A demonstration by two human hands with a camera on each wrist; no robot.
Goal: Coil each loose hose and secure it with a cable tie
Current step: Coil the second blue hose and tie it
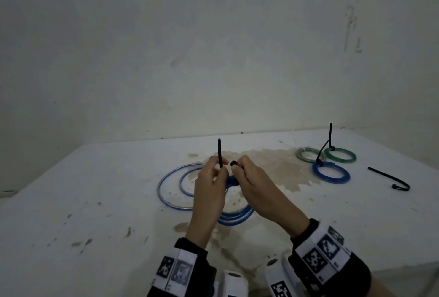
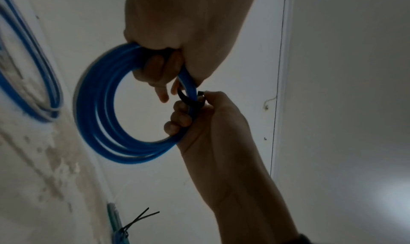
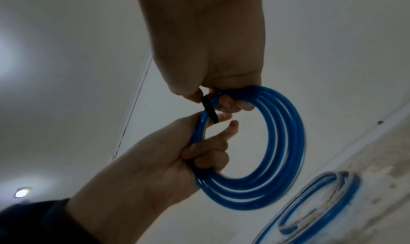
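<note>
I have both hands raised above the middle of the tabletop (image 1: 95,201), holding a coiled blue hose (image 2: 106,118) between them. My left hand (image 1: 209,192) curls its fingers round the top of the coil and pinches the tail of a black cable tie (image 1: 220,153), which stands upright above the fingers. My right hand (image 1: 256,189) grips the same stretch of coil just beside it and pinches the tie's head end; the tie loops under the hose strands there. A second blue hose (image 1: 175,187) lies loose in wide loops on the tabletop under and left of my hands. Toward the far right corner sit three small coils already tied: grey (image 1: 306,154), green (image 1: 341,155) and blue (image 1: 331,173). A spare black tie (image 1: 389,177) lies near the right edge.
</note>
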